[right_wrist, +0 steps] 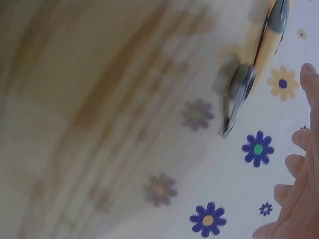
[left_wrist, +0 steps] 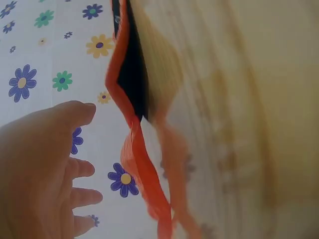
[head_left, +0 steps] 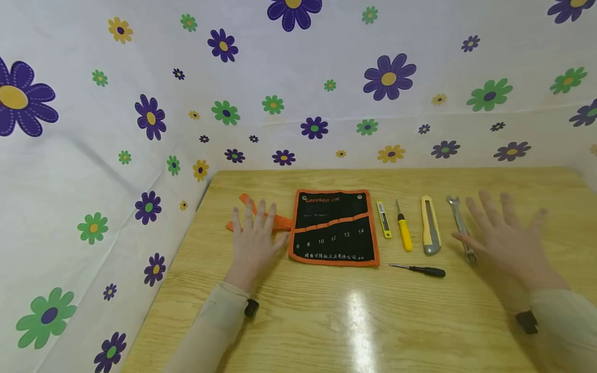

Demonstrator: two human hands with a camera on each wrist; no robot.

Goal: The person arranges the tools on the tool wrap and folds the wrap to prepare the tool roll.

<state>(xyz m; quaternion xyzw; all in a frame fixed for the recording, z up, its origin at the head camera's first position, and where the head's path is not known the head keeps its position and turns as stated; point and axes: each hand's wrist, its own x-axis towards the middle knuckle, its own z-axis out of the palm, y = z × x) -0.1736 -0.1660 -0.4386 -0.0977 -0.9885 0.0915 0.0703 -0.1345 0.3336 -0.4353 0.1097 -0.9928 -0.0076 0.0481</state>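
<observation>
My left hand (head_left: 254, 246), fingers spread, is held over the table beside a black tool pouch (head_left: 333, 207) with orange trim, overlapping its orange ties (head_left: 280, 223) in the head view. The pouch lies flat, with numbered pockets along its lower half. On the right, my right hand (head_left: 506, 238) has its fingers spread too, its thumb overlapping the lower part of a wrench (head_left: 459, 223). In the left wrist view the orange tie (left_wrist: 144, 169) runs past the fingertips. The right wrist view shows the wrench (right_wrist: 239, 94) beside the hand. Neither hand holds anything.
Right of the pouch lie a slim yellow packet (head_left: 384, 220), a yellow-handled screwdriver (head_left: 404, 228) and a yellow-and-grey utility knife (head_left: 430, 225). A dark-handled screwdriver (head_left: 422, 270) lies crosswise below them. Flower-printed cloth (head_left: 298, 103) hangs behind and left of the wooden table (head_left: 308, 321).
</observation>
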